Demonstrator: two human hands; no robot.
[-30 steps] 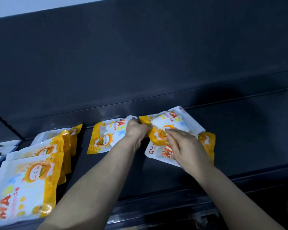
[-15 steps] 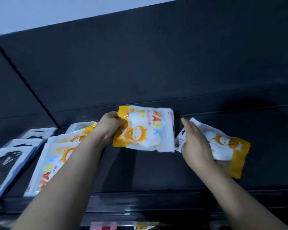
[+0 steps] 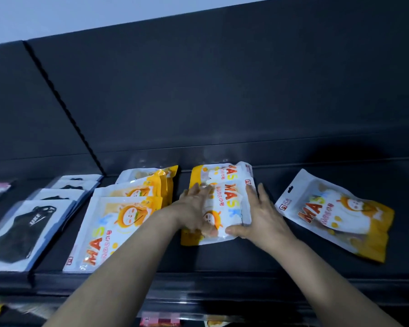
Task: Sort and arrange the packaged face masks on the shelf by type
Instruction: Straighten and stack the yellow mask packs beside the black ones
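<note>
Dark shelf (image 3: 246, 260): left hand (image 3: 194, 208) and right hand (image 3: 262, 215) clasp orange pack (image 3: 227, 206) between stack (image 3: 118, 223) and stray pack (image 3: 335, 213).

The left hand (image 3: 194, 208) and right hand (image 3: 262, 218) grip the top mask pack (image 3: 224, 206). It overlaps a second pack (image 3: 219, 171) on the shelf (image 3: 246, 258).
</note>
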